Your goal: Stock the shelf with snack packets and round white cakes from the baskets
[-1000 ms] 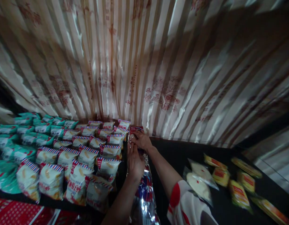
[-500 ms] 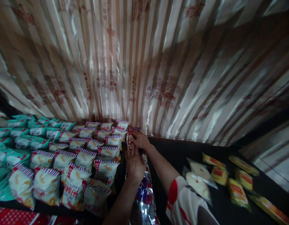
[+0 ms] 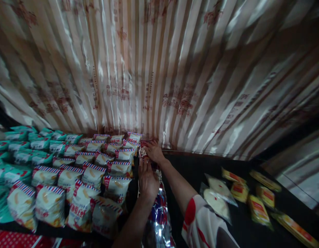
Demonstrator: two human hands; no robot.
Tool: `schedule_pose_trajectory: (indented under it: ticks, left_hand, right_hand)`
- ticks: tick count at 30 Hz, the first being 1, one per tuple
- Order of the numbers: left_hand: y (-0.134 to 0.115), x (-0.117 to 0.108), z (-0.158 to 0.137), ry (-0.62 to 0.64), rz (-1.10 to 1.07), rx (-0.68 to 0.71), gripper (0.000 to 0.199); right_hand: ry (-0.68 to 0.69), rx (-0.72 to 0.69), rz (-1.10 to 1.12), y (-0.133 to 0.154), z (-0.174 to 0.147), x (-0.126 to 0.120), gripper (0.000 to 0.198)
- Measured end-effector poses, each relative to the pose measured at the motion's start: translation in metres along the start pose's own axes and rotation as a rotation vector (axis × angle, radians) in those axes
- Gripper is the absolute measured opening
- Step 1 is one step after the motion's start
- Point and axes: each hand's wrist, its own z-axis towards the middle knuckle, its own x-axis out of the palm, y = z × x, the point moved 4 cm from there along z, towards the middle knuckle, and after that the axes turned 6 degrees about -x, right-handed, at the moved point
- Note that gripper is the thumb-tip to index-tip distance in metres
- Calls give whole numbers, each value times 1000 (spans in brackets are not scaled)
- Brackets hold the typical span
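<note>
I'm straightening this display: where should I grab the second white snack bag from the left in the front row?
Probably pinch the white snack bag by its striped top seal, coming from above. The seal is a flat edge along the top, the body looks puffed, and neighbouring white bags stand left, right and behind.

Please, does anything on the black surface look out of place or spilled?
The yellow packs at right lie at uneven angles, unlike the lined-up white bags at left. I see no spill.
</note>
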Motion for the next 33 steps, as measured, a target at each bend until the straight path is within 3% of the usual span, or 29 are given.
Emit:
schedule_pose_trajectory:
  ticks: [9, 13, 16, 20, 23, 26, 28, 31, 33]
  left_hand:
    - [-8, -15, -17, -19, -35, 13, 51]
    - [-19, -24, -43, -1, -85, 64, 51]
    - [-21, -37, -77, 41, -132, 194, 49]
    - [9, -61, -149, 159, -256, 501, 45]
    - [63, -70, -210, 294, -339, 582, 43]
    - [135, -66, -251, 427, -256, 197, 43]
    - [179, -65, -266, 491, -154, -74, 48]
    - [231, -69, -272, 542, 58, -447, 45]
    - [248, -71, -266, 543, 86, -492, 43]
  right_hand:
    - [-197, -20, 220, 22, -29, -37, 31]
    - [-230, 46, 318, 44, -57, -58, 31]
    - [-252, 73, 402, 68, -84, -78, 30]
    - [-300, 86, 622, 112, -139, -104, 36]
    - [-166, 52, 884, 156, -190, -112, 42]
    - [200, -109, 1019, 210, -237, -101, 35]
    - [430, -135, 1002, 237, -262, -74, 31]
    - [662, 18, 950, 258, -294, -4, 34]
    - [737, 135, 827, 263, -313, 48, 33]
